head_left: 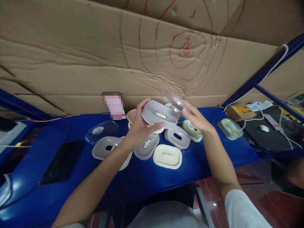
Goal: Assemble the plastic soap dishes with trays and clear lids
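Note:
My left hand (142, 128) is closed around a grey oval plastic box (149, 109) with a long slot, held tilted above the table. Beside it, my right hand (196, 117) pinches a clear plastic piece (177, 103), smeared by motion. Beneath my hands lie more oval parts: a cream tray (167, 162), a grey slotted part (181, 142), a grey part with a small white piece (142, 152) and a green slotted part (197, 134). Another grey part (99, 151) lies partly behind my left forearm. A clear lid (108, 130) rests to the left.
The blue table (152, 183) backs onto a cardboard wall (83, 63) with red rings drawn on it. A phone-like device (114, 106) leans there. A dark flat object (63, 161) lies left. To the right are a green box (230, 128), a small carton (239, 112) and a white mouse (264, 128).

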The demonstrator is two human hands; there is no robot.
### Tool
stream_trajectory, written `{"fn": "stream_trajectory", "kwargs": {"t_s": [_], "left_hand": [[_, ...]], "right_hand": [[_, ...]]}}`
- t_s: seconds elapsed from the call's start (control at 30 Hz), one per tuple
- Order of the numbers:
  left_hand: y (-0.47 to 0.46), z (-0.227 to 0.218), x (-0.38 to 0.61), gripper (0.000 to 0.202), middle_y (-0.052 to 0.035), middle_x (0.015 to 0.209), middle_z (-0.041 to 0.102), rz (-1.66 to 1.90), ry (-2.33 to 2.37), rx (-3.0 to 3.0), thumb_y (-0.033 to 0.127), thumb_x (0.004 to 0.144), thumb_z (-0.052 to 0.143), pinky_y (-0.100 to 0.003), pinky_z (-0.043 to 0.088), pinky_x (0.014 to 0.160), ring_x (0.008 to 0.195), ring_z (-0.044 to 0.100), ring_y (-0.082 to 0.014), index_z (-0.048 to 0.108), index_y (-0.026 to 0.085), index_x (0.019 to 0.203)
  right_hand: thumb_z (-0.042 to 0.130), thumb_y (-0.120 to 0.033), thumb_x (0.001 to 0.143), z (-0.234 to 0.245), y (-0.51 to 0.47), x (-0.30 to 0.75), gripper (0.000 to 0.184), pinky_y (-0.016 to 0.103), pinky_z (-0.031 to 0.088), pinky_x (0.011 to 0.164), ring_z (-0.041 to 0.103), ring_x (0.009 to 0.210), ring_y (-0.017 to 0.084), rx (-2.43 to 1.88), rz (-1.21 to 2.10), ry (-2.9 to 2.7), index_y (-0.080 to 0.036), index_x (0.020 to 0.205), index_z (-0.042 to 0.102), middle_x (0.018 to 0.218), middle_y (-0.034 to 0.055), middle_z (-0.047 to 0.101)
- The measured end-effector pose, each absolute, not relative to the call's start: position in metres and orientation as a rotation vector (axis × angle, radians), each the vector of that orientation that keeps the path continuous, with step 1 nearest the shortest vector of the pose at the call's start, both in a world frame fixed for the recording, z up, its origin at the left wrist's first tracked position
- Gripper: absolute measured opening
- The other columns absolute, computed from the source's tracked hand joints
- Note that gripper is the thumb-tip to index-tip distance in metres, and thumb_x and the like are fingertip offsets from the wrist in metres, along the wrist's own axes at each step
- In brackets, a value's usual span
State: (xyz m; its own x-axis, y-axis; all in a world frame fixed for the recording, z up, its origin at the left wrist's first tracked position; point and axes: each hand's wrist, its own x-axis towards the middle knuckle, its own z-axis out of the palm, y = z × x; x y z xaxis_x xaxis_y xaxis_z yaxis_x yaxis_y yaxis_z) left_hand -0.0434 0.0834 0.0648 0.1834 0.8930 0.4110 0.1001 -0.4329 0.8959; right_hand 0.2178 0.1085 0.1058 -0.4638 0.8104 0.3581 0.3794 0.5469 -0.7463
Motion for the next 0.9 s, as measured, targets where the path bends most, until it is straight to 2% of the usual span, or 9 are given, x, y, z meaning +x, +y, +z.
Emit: {"fn": "stream_trajectory", "kwargs": {"t_s": [0.13, 0.23, 0.33, 0.4, 0.5, 0.6, 0.7, 0.8, 0.9], "left_hand": [[0.103, 0.065, -0.066, 0.105, -0.0133, 0.152, 0.050, 1.437, 1.052, 1.648, 0.061, 0.076, 0.090, -0.048, 0.060, 0.105, 0.133, 0.063, -0.0308, 0.027, 0.035, 0.157], [0.110, 0.063, -0.072, 0.109, -0.0155, 0.155, 0.046, 1.518, 1.083, 1.683, 0.063, 0.073, 0.092, -0.048, 0.059, 0.107, 0.137, 0.060, -0.0327, 0.028, 0.032, 0.156], [0.110, 0.061, -0.070, 0.106, -0.0166, 0.158, 0.045, 1.535, 1.066, 1.725, 0.064, 0.078, 0.088, -0.049, 0.056, 0.111, 0.140, 0.058, -0.0331, 0.026, 0.031, 0.157], [0.108, 0.061, -0.066, 0.103, -0.0162, 0.157, 0.047, 1.487, 1.034, 1.727, 0.065, 0.082, 0.084, -0.050, 0.054, 0.113, 0.140, 0.059, -0.0322, 0.024, 0.032, 0.159], [0.108, 0.059, -0.064, 0.101, -0.0154, 0.156, 0.052, 1.426, 1.009, 1.714, 0.067, 0.084, 0.081, -0.050, 0.054, 0.114, 0.139, 0.061, -0.0319, 0.024, 0.032, 0.161], [0.113, 0.055, -0.067, 0.103, -0.0150, 0.156, 0.054, 1.393, 1.037, 1.762, 0.069, 0.082, 0.081, -0.050, 0.054, 0.114, 0.140, 0.060, -0.0330, 0.028, 0.030, 0.162], [0.120, 0.049, -0.072, 0.091, -0.0155, 0.151, 0.058, 1.307, 1.158, 1.902, 0.063, 0.086, 0.079, -0.051, 0.055, 0.111, 0.134, 0.063, -0.0334, 0.039, 0.025, 0.159], [0.121, 0.044, -0.076, 0.073, -0.0200, 0.151, 0.055, 1.271, 1.365, 2.092, 0.053, 0.094, 0.070, -0.056, 0.046, 0.118, 0.141, 0.055, -0.0361, 0.047, 0.018, 0.153], [0.115, 0.045, -0.074, 0.064, -0.0238, 0.160, 0.044, 1.229, 1.447, 2.253, 0.047, 0.101, 0.060, -0.062, 0.036, 0.123, 0.153, 0.041, -0.0388, 0.045, 0.016, 0.155]], "right_hand": [[0.070, -0.075, 0.090, 0.092, 0.164, 0.220, 0.079, 0.055, 0.036, 0.129, 0.052, 0.149, 0.032, -1.035, 0.758, -2.154, -0.031, 0.155, 0.057, 0.161, 0.0068, 0.056], [0.058, -0.077, 0.097, 0.081, 0.174, 0.211, 0.071, 0.058, 0.031, 0.130, 0.048, 0.153, 0.032, -1.055, 0.692, -2.162, -0.030, 0.151, 0.062, 0.159, 0.0079, 0.058], [0.054, -0.071, 0.102, 0.084, 0.160, 0.190, 0.065, 0.056, 0.029, 0.132, 0.043, 0.156, 0.030, -0.910, 0.624, -2.149, -0.034, 0.156, 0.056, 0.163, 0.0048, 0.053], [0.061, -0.066, 0.101, 0.093, 0.147, 0.173, 0.065, 0.052, 0.031, 0.132, 0.044, 0.156, 0.028, -0.728, 0.644, -2.212, -0.036, 0.158, 0.053, 0.164, 0.0024, 0.052], [0.059, -0.061, 0.104, 0.103, 0.136, 0.157, 0.051, 0.044, 0.040, 0.127, 0.055, 0.147, 0.026, -0.585, 0.705, -2.230, -0.032, 0.146, 0.067, 0.151, 0.0020, 0.066], [0.053, -0.063, 0.106, 0.103, 0.140, 0.161, 0.049, 0.038, 0.054, 0.111, 0.071, 0.124, 0.024, -0.686, 0.744, -2.097, -0.027, 0.126, 0.080, 0.128, 0.0027, 0.078], [0.051, -0.066, 0.106, 0.098, 0.147, 0.176, 0.052, 0.038, 0.058, 0.102, 0.075, 0.112, 0.025, -0.832, 0.636, -2.016, -0.026, 0.120, 0.082, 0.119, 0.0036, 0.081], [0.048, -0.065, 0.108, 0.093, 0.151, 0.185, 0.051, 0.048, 0.049, 0.115, 0.070, 0.124, 0.028, -0.976, 0.461, -2.111, -0.028, 0.124, 0.080, 0.128, 0.0058, 0.078], [0.045, -0.066, 0.108, 0.092, 0.151, 0.200, 0.053, 0.065, 0.022, 0.129, 0.051, 0.149, 0.033, -1.162, 0.279, -2.195, -0.031, 0.138, 0.072, 0.153, 0.0074, 0.063]]}}
